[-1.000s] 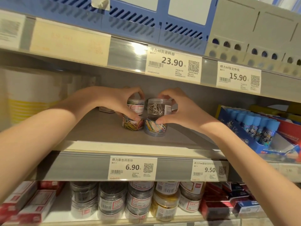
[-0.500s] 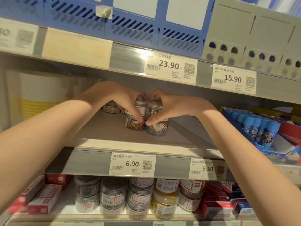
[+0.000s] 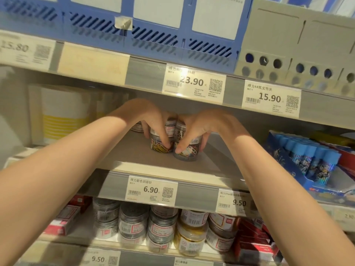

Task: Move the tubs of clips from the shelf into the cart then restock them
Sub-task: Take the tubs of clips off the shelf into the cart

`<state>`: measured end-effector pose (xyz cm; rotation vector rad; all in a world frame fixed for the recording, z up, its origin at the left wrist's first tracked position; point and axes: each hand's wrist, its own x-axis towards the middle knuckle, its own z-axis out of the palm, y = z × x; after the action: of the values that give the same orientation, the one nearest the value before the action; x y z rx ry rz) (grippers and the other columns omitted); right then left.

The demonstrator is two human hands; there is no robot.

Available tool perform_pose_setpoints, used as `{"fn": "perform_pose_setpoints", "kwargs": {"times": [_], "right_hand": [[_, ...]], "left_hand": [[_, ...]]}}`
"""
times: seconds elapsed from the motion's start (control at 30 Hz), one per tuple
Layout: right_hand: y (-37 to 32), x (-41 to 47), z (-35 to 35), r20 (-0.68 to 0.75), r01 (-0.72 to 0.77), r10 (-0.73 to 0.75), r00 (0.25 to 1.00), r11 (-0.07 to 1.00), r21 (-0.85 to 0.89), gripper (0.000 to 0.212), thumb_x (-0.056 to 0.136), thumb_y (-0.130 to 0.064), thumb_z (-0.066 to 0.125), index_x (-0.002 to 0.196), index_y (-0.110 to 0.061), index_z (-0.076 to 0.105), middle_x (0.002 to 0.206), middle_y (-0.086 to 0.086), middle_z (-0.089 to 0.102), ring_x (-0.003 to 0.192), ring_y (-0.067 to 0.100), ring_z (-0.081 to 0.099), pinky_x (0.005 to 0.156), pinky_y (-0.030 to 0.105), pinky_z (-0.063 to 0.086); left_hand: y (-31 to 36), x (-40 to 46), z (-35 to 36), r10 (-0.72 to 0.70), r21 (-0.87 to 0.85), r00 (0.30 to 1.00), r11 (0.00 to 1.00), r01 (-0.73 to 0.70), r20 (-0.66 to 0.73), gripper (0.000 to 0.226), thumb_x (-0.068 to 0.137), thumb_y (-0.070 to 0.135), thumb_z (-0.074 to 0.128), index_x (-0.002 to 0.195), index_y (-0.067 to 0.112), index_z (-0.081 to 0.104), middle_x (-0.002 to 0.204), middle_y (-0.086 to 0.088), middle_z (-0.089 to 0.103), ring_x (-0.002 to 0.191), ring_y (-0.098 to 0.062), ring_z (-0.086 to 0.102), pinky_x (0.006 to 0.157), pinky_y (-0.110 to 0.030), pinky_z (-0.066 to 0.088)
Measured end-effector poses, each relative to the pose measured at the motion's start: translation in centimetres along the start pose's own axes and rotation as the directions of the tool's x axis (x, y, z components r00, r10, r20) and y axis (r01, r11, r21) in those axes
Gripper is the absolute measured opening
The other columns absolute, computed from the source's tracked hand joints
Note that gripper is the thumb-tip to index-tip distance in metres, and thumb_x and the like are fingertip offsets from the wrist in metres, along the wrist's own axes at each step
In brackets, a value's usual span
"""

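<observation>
Two stacks of clear round tubs of paper clips stand side by side on the grey middle shelf. My left hand grips the left stack, fingers curled down its front. My right hand grips the right stack, thumb low on its front. The lower tubs hold coloured clips, the upper ones silver clips. Another tub shows behind my left hand, mostly hidden. No cart is in view.
White and yellow packs fill the shelf's left end. A blue box of glue sticks sits at its right. The shelf below holds several clip tubs and red boxes. Price-tag rails edge each shelf.
Both hands have closed in tighter over the two stacks, now covering the upper tubs. The view has shifted slightly down and nearer the shelf.
</observation>
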<state>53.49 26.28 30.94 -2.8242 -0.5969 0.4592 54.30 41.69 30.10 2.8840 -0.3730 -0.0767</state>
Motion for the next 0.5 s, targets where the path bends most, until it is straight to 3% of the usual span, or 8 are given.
{"fn": "perform_pose_setpoints", "kwargs": {"times": [0.13,0.2,0.3,0.4,0.5], "right_hand": [[0.1,-0.3,0.3,-0.014,0.006,-0.006,1.000,1.000,0.025,0.083,0.067,-0.022,0.083,0.136,-0.018,0.038,0.125,0.010,0.056,0.103,0.029,0.063,0.066,0.032,0.059],[0.1,-0.9,0.6,-0.052,0.033,-0.032,0.998,0.999,0.027,0.076,0.070,-0.021,0.081,0.133,-0.017,0.038,0.123,0.007,0.055,0.101,0.027,0.062,0.071,0.035,0.059],[0.6,-1.8,1.2,-0.180,0.075,-0.067,0.981,0.997,0.036,0.065,0.072,-0.023,0.080,0.123,-0.016,0.040,0.114,0.004,0.054,0.091,0.022,0.062,0.069,0.036,0.060],[1.0,-2.8,2.2,-0.334,0.134,-0.123,0.934,0.991,0.010,0.055,0.069,-0.026,0.080,0.107,-0.017,0.042,0.099,-0.002,0.049,0.085,0.016,0.058,0.061,0.034,0.059],[1.3,-3.9,3.8,-0.525,0.141,-0.173,0.833,0.985,-0.101,0.052,0.066,-0.030,0.080,0.095,-0.020,0.038,0.090,-0.004,0.040,0.073,0.010,0.045,0.052,0.024,0.040]], "left_hand": [[0.4,-0.4,0.8,0.063,0.008,0.997,0.998,-0.063,-0.049,0.064,0.054,0.043,0.083,0.106,0.040,0.045,0.101,0.009,0.064,0.089,-0.011,0.066,0.080,-0.035,0.056],[0.5,-0.7,1.1,0.084,0.005,0.994,0.996,-0.084,-0.067,0.064,0.054,0.041,0.084,0.105,0.041,0.045,0.102,0.008,0.064,0.088,-0.012,0.066,0.077,-0.036,0.057],[0.7,-1.7,1.6,0.117,-0.037,0.988,0.992,-0.121,-0.104,0.058,0.060,0.031,0.084,0.102,0.033,0.044,0.098,0.010,0.056,0.086,-0.013,0.060,0.071,-0.032,0.054],[0.8,-2.8,2.5,0.131,-0.026,0.958,0.989,-0.143,-0.257,0.056,0.063,0.028,0.081,0.105,0.027,0.043,0.102,0.003,0.048,0.087,-0.019,0.054,0.069,-0.030,0.045],[0.7,-3.7,3.5,0.128,-0.009,0.927,0.990,-0.140,-0.352,0.054,0.064,0.030,0.079,0.105,0.028,0.045,0.101,0.001,0.043,0.085,-0.024,0.053,0.074,-0.034,0.047]]}}
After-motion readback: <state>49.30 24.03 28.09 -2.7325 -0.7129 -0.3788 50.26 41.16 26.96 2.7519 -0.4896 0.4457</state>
